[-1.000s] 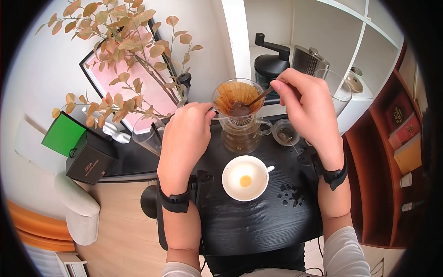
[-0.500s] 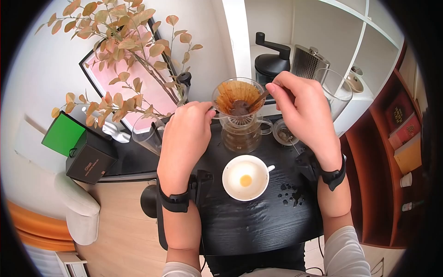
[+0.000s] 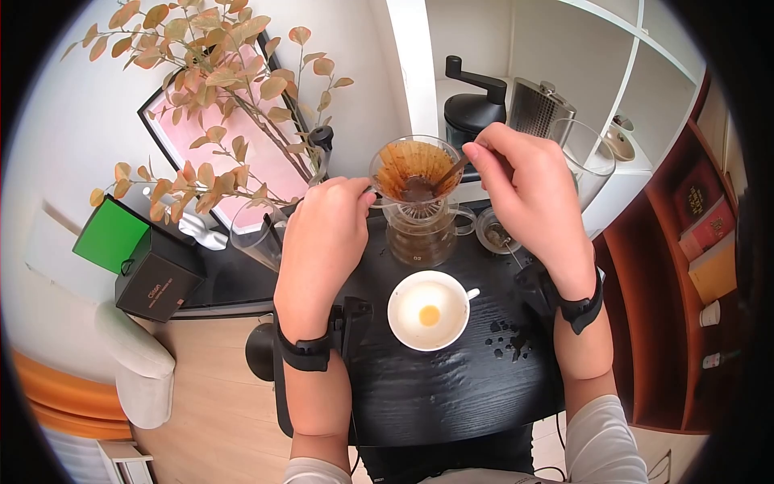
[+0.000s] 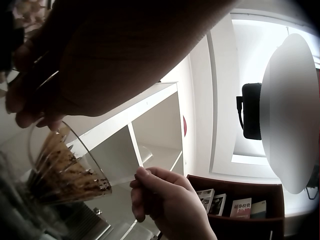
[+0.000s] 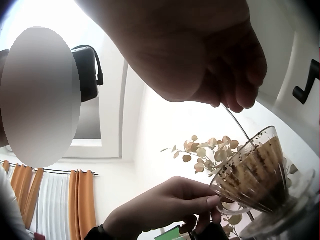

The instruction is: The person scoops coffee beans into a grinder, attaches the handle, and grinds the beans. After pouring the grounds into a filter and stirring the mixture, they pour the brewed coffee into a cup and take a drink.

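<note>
A clear glass dripper (image 3: 388,173), lined with a brown, ground-speckled paper filter, sits on top of a glass carafe (image 3: 419,244) holding brownish liquid. My left hand (image 3: 326,238) pinches the dripper's clear side handle, as the right wrist view shows. Between thumb and fingers, my right hand (image 3: 536,194) holds a spoon (image 3: 456,171) by its thin handle. The spoon slants down into the dark wet coffee grounds (image 3: 419,189), which hide its tip. In front of the carafe stands a white cup (image 3: 407,310) with a little light-brown liquid at its bottom.
A small glass jar (image 3: 493,234) stands right of the carafe. Water drops (image 3: 509,342) lie on the black table. Behind are a hand grinder (image 3: 476,113) and a metal flask (image 3: 542,109) on white shelving. An empty glass (image 3: 256,235) and leafy branches are at left.
My right hand has shifted slightly left and down, and the spoon's lower end has sunk from sight into the grounds. The left hand keeps its place on the handle.
</note>
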